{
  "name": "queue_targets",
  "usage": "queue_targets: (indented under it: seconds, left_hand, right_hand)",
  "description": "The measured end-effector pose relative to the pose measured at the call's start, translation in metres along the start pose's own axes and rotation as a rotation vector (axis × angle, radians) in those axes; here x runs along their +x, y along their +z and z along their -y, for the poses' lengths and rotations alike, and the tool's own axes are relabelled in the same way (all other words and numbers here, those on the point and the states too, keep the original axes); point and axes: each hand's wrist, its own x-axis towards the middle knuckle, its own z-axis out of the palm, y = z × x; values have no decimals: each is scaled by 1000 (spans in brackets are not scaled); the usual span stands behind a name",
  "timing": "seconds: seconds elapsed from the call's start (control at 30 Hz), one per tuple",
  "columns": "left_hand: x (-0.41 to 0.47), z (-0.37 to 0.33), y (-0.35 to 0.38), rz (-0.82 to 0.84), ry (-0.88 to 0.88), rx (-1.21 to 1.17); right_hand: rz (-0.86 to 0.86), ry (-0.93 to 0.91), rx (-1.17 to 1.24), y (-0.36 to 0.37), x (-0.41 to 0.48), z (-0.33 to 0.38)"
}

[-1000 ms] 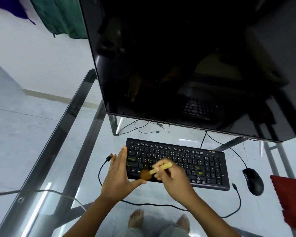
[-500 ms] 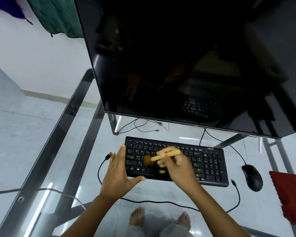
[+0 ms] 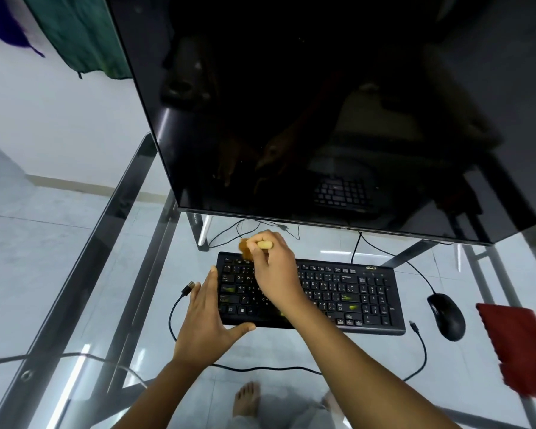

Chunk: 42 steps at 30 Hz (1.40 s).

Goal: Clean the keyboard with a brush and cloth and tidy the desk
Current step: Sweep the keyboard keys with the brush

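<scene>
Right hand (image 3: 274, 267) holds brush (image 3: 254, 246) pointing left.

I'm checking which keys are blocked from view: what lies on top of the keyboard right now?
On the keyboard: the right hand holding the brush at the top-left keys. The left hand braces its left edge. Keys beneath the right hand and forearm are hidden.

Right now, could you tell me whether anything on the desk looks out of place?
Yes: a loose cable trails under the keyboard, both plugs unconnected, and several keys show yellow-green smudges.
</scene>
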Motion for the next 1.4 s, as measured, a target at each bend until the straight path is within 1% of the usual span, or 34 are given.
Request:
queue_targets:
  seconds: [0.03,0.1,0.13,0.23,0.27,0.37,0.4,0.5,0.53,0.57,0.6,0.63,0.67,0.7,0.73,0.77,0.8,0.83,0.87,0.9,0.93,0.97,1.0,1.03,1.07,1.1,1.13,1.17,1.2,1.23,1.3,1.33,1.37,1.4]
  left_hand:
    - [0,0,-1,3,4,2]
    - [0,2,0,9,10,11]
    - [0,2,0,12,6,15]
    - [-1,1,0,2,-7,0]
    - [-1,1,0,3,-17,-2]
    - [-2,2,0,35,-55,10]
    - [-2,2,0,43,-57,10]
    - [-1,2,0,57,-48,-10]
    - [-1,3,0,61,-46,-7]
    - [0,4,0,68,-45,4]
    - [0,5,0,76,-44,15]
    - [0,6,0,84,-45,22]
    - [1,7,0,94,-49,24]
    - [1,7,0,102,-48,29]
    - [1,6,0,102,-29,45]
    - [1,5,1,89,8,82]
    - [2,4,1,71,57,146]
    - [3,1,1,61,108,226]
    - [4,-3,1,61,150,297]
    - [6,-7,2,67,189,355]
    - [7,-12,3,79,228,398]
    - [9,-16,5,96,266,427]
    - [12,-22,7,115,304,444]
    - [15,-28,10,129,337,456]
    - [19,-34,13,144,362,469]
    - [22,-40,16,167,377,486]
    - [26,-45,19,197,389,504]
    - [30,-49,23,232,398,522]
    - [33,-54,26,267,405,535]
    - [36,-57,29,300,410,542]
    - [40,-64,36,328,420,543]
    - [42,-66,40,334,414,542]
    - [43,-68,43,329,410,542]
    - [43,-70,44,317,408,542]
  right_hand:
    - [56,29,34,1,1,3]
    - [242,71,58,6,-2,5]
    - [253,59,-4,7,-3,3]
    - [31,24,-31,-1,-1,-1]
    - [24,54,21,-4,-1,-3]
    - [234,195,119,-13,-5,-5]
    - [217,213,86,-18,-6,-11]
    - [-59,178,21,-40,-10,-26]
    - [-86,186,66,-48,-14,-30]
    - [-50,202,122,-54,-20,-32]
    - [40,230,158,-58,-27,-34]
    - [108,251,168,-62,-34,-37]
    - [108,253,106,-67,-39,-43]
    - [35,243,62,-73,-43,-53]
    - [-90,213,-14,-79,-45,-60]
    - [-195,200,-31,-86,-48,-64]
    - [-228,192,1,-91,-51,-67]
    - [-196,221,89,-94,-53,-68]
    - [-91,254,128,-95,-57,-68]
    - [13,270,152,-95,-61,-68]
    - [38,258,101,-96,-64,-71]
    - [-11,250,65,-98,-67,-77]
    - [-118,217,0,-102,-67,-81]
    - [-220,208,-17,-108,-67,-83]
    - [-260,205,24,-112,-67,-83]
    - [-245,231,118,-115,-68,-81]
    - [-163,263,163,-116,-69,-79]
    - [-57,285,182,-117,-70,-77]
    - [7,279,105,-118,-72,-77]
    - [10,267,61,-120,-73,-81]
    - [-135,214,-45,-128,-74,-85]
    - [-175,210,-26,-132,-74,-85]
    - [-173,229,40,-135,-76,-86]
    - [-113,263,77,-136,-77,-84]
